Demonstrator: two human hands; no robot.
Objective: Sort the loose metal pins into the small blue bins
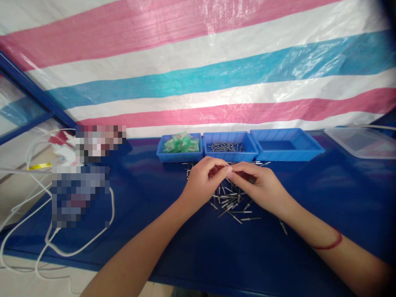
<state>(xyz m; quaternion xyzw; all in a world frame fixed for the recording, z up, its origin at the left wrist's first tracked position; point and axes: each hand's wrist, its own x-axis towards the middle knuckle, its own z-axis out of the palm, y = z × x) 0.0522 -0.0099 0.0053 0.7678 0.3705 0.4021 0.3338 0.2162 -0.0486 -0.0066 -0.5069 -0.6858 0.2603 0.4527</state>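
My left hand (204, 178) and my right hand (258, 185) meet fingertip to fingertip above a scattered pile of small metal rivets (230, 203) on the blue table (198, 247). Both hands have their fingers pinched together. Something small and reddish shows between the left fingers; I cannot make out what it is. What the right fingers pinch is hidden. A red string circles my right wrist.
Three blue bins stand behind the hands: the left one (179, 147) holds green packets, the middle one (230, 146) holds metal rivets, the right one (286, 144) looks empty. A clear plastic lid (361, 141) lies far right. White cables (62, 243) trail at the left edge. A striped tarp hangs behind.
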